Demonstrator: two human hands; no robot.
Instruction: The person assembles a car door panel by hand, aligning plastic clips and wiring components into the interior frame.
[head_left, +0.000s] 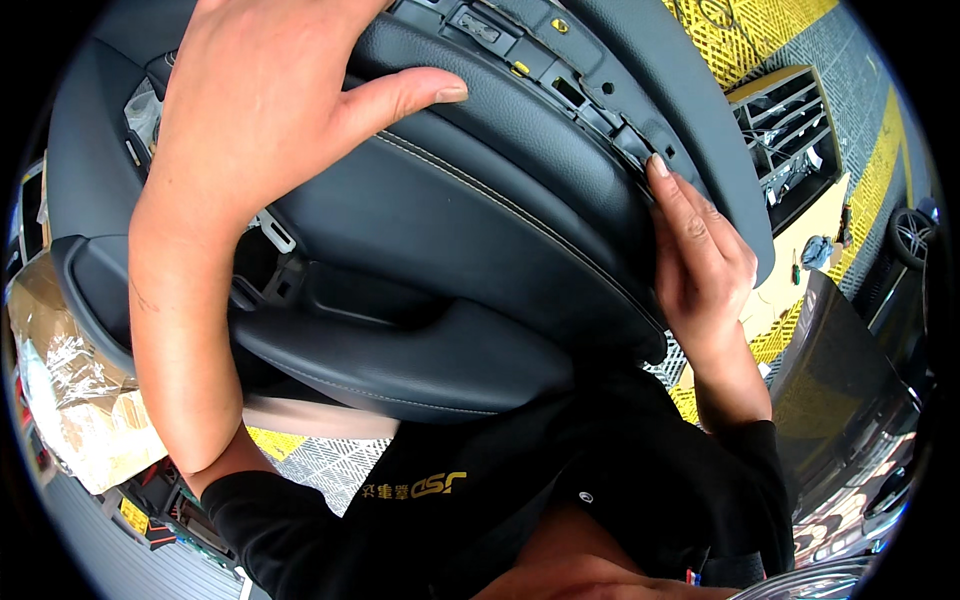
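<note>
Head view, looking steeply down: a large black car door trim panel (pixel 450 230), covered in grained leather-like material with a pale stitched seam running diagonally across it, fills most of the picture and sits propped against the person's body. Its moulded armrest (pixel 400 365) curves out smooth and rounded along the lower edge, with a recessed pull pocket just above. Along the panel's upper right edge a bare grey plastic frame (pixel 560 70) shows rectangular cut-outs and small yellow clips.

Left hand (pixel 270 100) lies flat on the panel's upper left part, fingers spread and thumb stretched out to the right, open and pressing on the surface rather than closed around anything. Right hand (pixel 700 260) rests against the panel's right edge, fingers straight and together, fingertips pushed into the seam where the padded skin meets the plastic frame; it grips nothing.

Black long sleeves are pushed up both forearms.

At the left rim, an opened brown cardboard box (pixel 75 400) holds crumpled clear plastic wrap. On the right, a tan open-fronted shelf unit (pixel 790 130) holds thin rods or wires on its levels, too small to tell apart. Below it, a dark glossy car body panel (pixel 850 400) reflects the floor.

Yellow perforated floor tiles (pixel 740 35) alternate with grey ones across the upper right. A small blue rag (pixel 818 250) lies on the pale floor patch near the shelf unit.
</note>
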